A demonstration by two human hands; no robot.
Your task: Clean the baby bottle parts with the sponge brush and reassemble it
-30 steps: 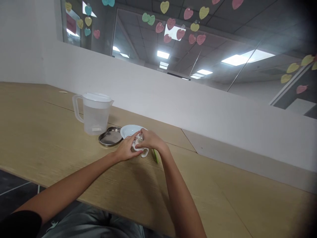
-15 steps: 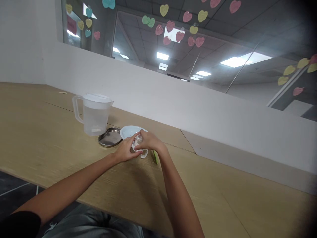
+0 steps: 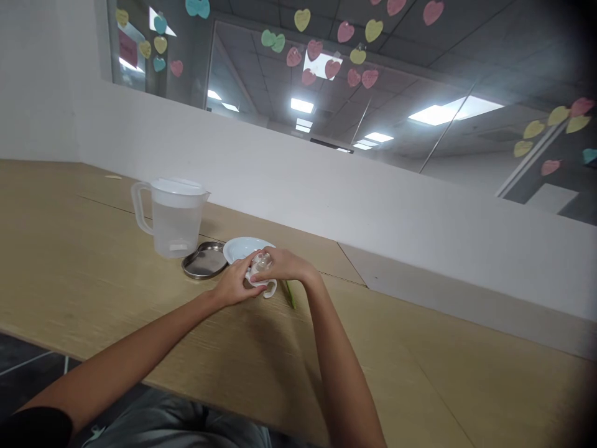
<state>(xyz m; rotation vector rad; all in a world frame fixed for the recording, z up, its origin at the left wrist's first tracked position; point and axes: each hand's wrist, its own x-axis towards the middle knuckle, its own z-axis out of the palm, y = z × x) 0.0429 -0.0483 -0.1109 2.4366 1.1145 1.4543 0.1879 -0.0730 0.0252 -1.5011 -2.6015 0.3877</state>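
On the wooden table (image 3: 93,261), the left hand (image 3: 234,284) and right hand (image 3: 285,265) close around a handled bottle (image 3: 262,264) at the edge of a white plate (image 3: 245,247), while a lidded jug (image 3: 175,227) and steel dish (image 3: 205,260) stand untouched nearby.

No legible text anywhere, heart-shaped paper notes (image 3: 314,50) too small to read

On the desk (image 3: 420,373), a plastic pitcher (image 3: 176,227) stood farthest left, a metal tray (image 3: 203,261) lay just right of it, and a plate (image 3: 245,247) sat just beside that tray, further right.
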